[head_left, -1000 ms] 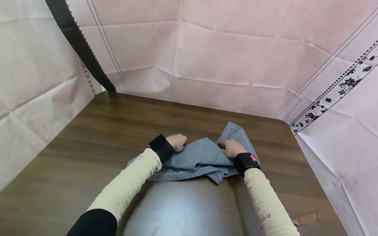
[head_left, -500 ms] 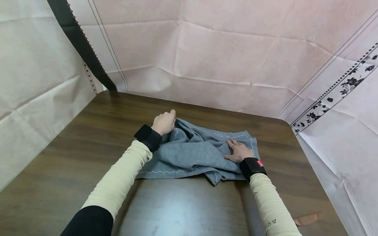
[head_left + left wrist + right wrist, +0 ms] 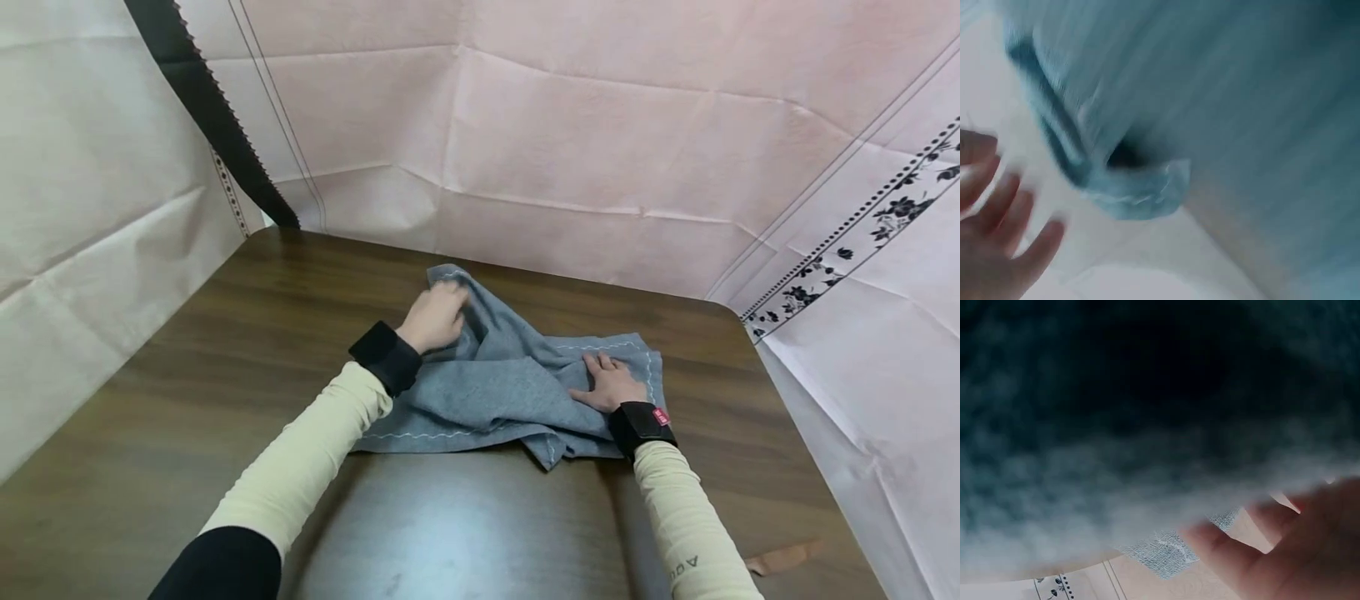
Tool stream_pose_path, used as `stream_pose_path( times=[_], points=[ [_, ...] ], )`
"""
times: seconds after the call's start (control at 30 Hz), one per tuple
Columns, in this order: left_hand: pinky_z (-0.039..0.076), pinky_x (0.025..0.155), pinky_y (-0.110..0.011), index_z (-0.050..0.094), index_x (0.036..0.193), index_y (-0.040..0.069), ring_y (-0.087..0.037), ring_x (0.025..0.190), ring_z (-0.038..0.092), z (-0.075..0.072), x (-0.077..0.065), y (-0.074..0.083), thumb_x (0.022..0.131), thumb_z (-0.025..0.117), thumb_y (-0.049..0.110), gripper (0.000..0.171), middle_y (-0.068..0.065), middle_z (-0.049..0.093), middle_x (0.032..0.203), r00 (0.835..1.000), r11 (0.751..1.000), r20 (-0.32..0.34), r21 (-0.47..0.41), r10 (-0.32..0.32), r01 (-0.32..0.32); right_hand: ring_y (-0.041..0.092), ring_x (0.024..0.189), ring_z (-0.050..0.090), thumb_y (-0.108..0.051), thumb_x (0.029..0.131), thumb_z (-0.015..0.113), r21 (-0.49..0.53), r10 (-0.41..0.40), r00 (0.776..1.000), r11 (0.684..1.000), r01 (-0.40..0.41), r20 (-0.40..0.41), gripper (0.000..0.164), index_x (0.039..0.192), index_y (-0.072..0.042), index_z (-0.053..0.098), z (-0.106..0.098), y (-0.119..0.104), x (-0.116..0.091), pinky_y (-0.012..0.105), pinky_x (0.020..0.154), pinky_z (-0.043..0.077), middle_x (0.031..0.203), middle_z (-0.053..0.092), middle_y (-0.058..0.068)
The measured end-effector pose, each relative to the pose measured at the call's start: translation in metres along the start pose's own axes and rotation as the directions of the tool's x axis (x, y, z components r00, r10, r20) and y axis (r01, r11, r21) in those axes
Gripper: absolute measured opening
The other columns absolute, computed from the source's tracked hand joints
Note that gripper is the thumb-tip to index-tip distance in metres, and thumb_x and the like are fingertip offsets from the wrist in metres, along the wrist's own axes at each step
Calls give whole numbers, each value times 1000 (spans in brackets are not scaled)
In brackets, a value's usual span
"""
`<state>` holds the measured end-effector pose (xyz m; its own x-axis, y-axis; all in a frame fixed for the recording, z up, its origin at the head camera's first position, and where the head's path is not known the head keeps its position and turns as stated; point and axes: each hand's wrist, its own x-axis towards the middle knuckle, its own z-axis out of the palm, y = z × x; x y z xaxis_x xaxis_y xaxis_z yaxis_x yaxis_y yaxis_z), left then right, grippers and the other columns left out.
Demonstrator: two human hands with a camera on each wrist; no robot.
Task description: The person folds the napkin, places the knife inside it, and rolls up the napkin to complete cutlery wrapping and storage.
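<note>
A blue-grey cloth (image 3: 495, 396) with white wavy stitching along its hem lies rumpled on the brown table, one corner sticking up toward the far edge. At that far left corner is my left hand (image 3: 437, 317). The left wrist view shows its fingers (image 3: 1007, 203) loosely spread and apart from the blurred fabric (image 3: 1229, 94). My right hand (image 3: 611, 385) rests with fingers spread on the right part of the cloth. In the right wrist view dark fabric fills most of the picture, and only some of the fingers (image 3: 1225, 550) show.
The wooden table (image 3: 315, 292) runs back to a pinkish hanging sheet (image 3: 570, 150). A shiny brownish surface (image 3: 465, 533) lies in front of the cloth. A tan strip (image 3: 783, 557) is beside my right forearm.
Both hands held bunched cloth at first. My right hand has opened flat onto it. My left hand moved up and left with a corner, which now stands loose beside it.
</note>
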<state>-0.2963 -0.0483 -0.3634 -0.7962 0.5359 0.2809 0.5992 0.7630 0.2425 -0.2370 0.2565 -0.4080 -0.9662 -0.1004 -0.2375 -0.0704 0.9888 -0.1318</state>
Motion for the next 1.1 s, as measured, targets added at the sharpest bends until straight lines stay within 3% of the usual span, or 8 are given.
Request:
stream_pose_path(
  times=[0.1, 0.3, 0.5, 0.67, 0.77, 0.87, 0.97, 1.1],
  points=[
    [46, 79, -40, 60, 113, 1, -27, 97, 56, 14, -17, -2, 87, 55, 10, 29, -15, 59, 108, 987, 999, 156, -36, 35, -30, 45, 130, 16, -50, 85, 53, 13, 1, 1000, 1000, -1, 4, 79, 143, -5, 24, 1, 3, 2, 64, 89, 31, 146, 19, 24],
    [37, 89, -55, 42, 137, 11, -33, 123, 38, 23, -42, -12, 84, 63, 34, 61, -17, 39, 137, 887, 991, 451, 126, -96, 43, 47, 129, 15, -68, 77, 47, 63, 62, 998, 996, -62, 12, 97, 144, -4, 19, 4, 16, 9, 67, 88, 27, 145, 14, 26],
    [36, 82, -62, 48, 132, 11, -37, 115, 46, 4, -58, -20, 76, 70, 38, 66, -18, 46, 131, 831, 962, 504, 246, -234, 122, 49, 127, 14, -73, 75, 43, 95, 137, 991, 986, -137, 2, 104, 144, -1, 13, 6, 27, 11, 71, 88, 22, 145, 10, 30],
    [29, 86, -67, 45, 134, 8, -39, 117, 44, -6, -62, -27, 72, 72, 43, 76, -20, 44, 132, 824, 952, 497, 263, -272, 155, 49, 129, 12, -51, 87, 50, 166, -48, 995, 984, 63, -91, 83, 141, 5, 21, -9, 18, 2, 65, 96, 19, 142, 15, 33],
    [25, 88, -68, 40, 137, 6, -40, 123, 37, -7, -61, -32, 72, 72, 45, 82, -23, 37, 137, 812, 948, 499, 250, -302, 199, 45, 123, 30, -33, 89, 57, 161, -194, 952, 959, 235, -237, 56, 127, 6, 47, -18, 7, -16, 56, 96, 28, 130, 41, 30],
    [24, 89, -69, 36, 139, 5, -40, 127, 31, -7, -59, -37, 72, 72, 45, 85, -25, 31, 140, 799, 944, 507, 225, -323, 240, 26, 89, 58, -23, 86, 63, 138, -340, 868, 901, 410, -361, 22, 95, -3, 65, -20, -9, -41, 39, 76, 45, 90, 64, 11],
    [23, 89, -70, 35, 139, 4, -42, 128, 28, -4, -56, -41, 72, 72, 45, 87, -27, 29, 141, 798, 945, 507, 206, -326, 255, 5, 56, 49, -27, 81, 69, 102, -468, 811, 842, 530, -350, 17, 74, -13, 61, -13, -28, -71, 24, 52, 41, 64, 56, -8],
    [23, 89, -70, 35, 139, 4, -43, 128, 27, -2, -53, -41, 72, 73, 43, 87, -27, 28, 141, 801, 945, 501, 195, -328, 264, 0, 50, 34, -35, 76, 72, 12, -534, 800, 830, 558, -273, 31, 64, -15, 50, 6, -45, -97, 19, 44, 29, 57, 41, -12]
  ],
)
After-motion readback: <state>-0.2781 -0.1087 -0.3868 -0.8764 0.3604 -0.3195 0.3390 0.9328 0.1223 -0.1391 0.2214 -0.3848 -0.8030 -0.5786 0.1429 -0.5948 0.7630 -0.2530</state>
